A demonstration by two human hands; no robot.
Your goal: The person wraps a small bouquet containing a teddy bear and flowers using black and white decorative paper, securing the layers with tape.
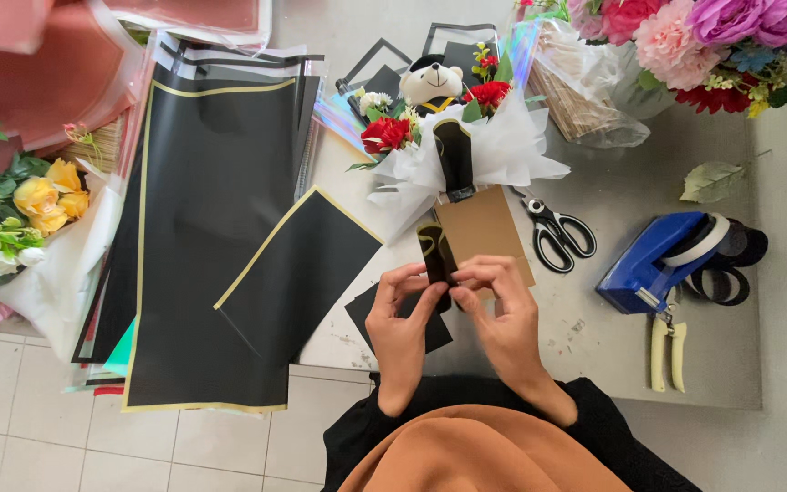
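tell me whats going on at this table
A person's left hand and right hand pinch a folded strip of black paper with gold edging over a grey table. Just beyond lies a white-wrapped bouquet of red roses with a small teddy bear, black-handled scissors beside it.

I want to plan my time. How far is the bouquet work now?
Done: the bouquet with red roses and a small bear lies wrapped in white paper. In hand: the left hand and right hand pinch a black ribbon with a gold edge. Apparently left: the ribbon is not yet tied on; scissors lie unused.
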